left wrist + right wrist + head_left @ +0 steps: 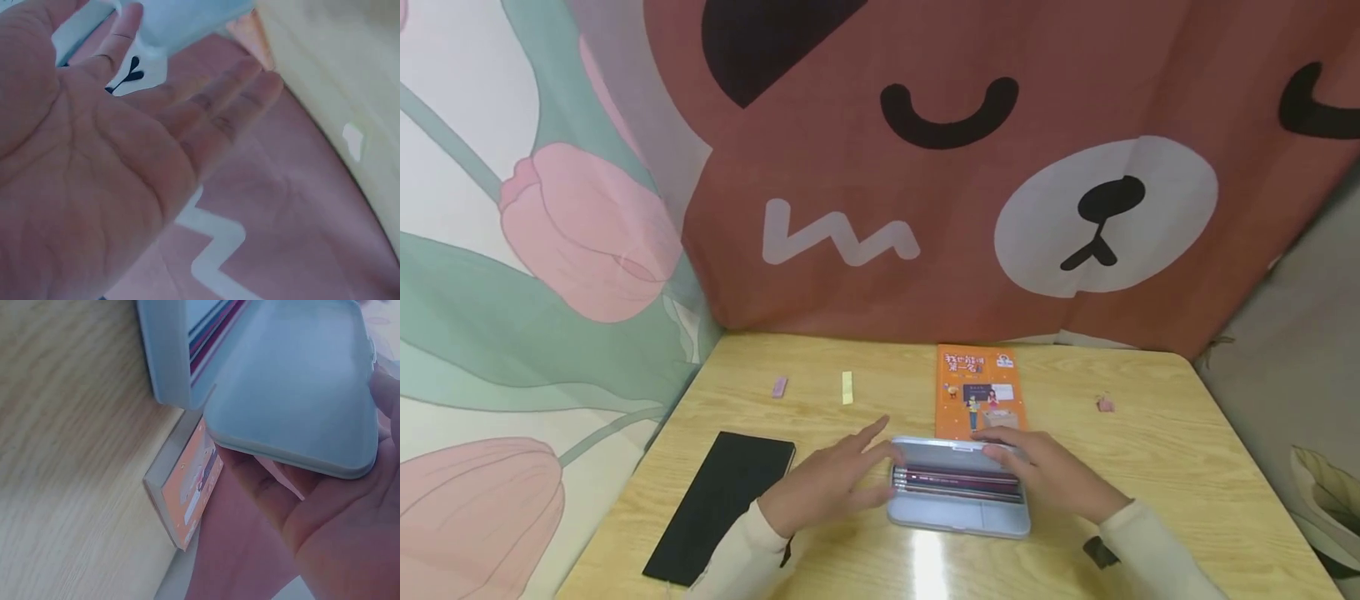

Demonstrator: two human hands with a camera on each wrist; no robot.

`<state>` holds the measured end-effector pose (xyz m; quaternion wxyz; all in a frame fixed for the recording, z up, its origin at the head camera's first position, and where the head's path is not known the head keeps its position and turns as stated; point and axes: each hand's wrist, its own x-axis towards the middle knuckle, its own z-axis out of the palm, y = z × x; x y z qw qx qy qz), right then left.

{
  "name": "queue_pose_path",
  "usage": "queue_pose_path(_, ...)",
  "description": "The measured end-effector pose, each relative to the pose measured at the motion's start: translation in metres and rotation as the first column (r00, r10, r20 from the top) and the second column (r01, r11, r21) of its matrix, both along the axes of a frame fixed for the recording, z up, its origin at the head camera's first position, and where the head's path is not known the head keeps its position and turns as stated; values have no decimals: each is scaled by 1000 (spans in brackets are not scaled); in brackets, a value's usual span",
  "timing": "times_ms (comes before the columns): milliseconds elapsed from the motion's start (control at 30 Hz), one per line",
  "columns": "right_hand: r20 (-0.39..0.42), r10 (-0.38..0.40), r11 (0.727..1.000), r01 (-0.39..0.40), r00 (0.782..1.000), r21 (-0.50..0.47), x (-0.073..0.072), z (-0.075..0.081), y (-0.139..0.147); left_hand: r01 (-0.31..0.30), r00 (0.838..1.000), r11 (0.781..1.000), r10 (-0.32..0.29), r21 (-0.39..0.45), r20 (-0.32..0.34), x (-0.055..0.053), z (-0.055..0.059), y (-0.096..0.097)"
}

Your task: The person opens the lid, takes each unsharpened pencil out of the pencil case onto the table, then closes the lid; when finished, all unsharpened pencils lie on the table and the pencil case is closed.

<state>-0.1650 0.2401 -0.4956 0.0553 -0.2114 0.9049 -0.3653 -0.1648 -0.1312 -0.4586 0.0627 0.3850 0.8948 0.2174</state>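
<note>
A pale blue pencil case (936,513) lies opened on the table, its lid (294,381) raised at the far side. Several dark red and dark pencils (958,482) lie side by side within it. My right hand (1048,475) holds the lid at its right end, thumb at the edge and fingers behind, as the right wrist view shows. At the case's left end is my left hand (831,483), its fingers spread and fairly straight, fingertips right by the lid and the left rim. The left wrist view shows its bare palm (94,169).
Behind the case lies an orange book (977,396). A black notebook (722,504) is at the left. Farther back are a small purple block (780,387), a pale yellow strip (847,387) and a small pink item (1105,404). A bear-print curtain (850,292) borders the table.
</note>
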Motion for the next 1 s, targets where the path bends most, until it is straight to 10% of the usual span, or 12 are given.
queue_pose_path(167, -24, 25, 999, -26, 999, -30, -10, -1, 3, -50, 996, 994, 42, -102, -78, 1, -23, 13)
queue_pose_path(400, -23, 23, 999, -24, 999, -47, -21, -2, 5, -180, 950, 967, 124, -179, -286, 4, -53, 26)
queue_pose_path(667, -87, -118, 992, 114, 989, -51, -25, 0, -1, -189, 949, 965, 131, -183, -287, 3, -52, 28)
queue_pose_path(867, -423, -188, 976, 216, 887, 18, -16, 8, -18, -180, 951, 961, 115, -211, -287, -1, -51, 29)
queue_pose_path(1000, -569, -76, 969, 194, 819, 151, -8, 10, -31, -177, 957, 959, 116, -219, -267, -3, -49, 30)
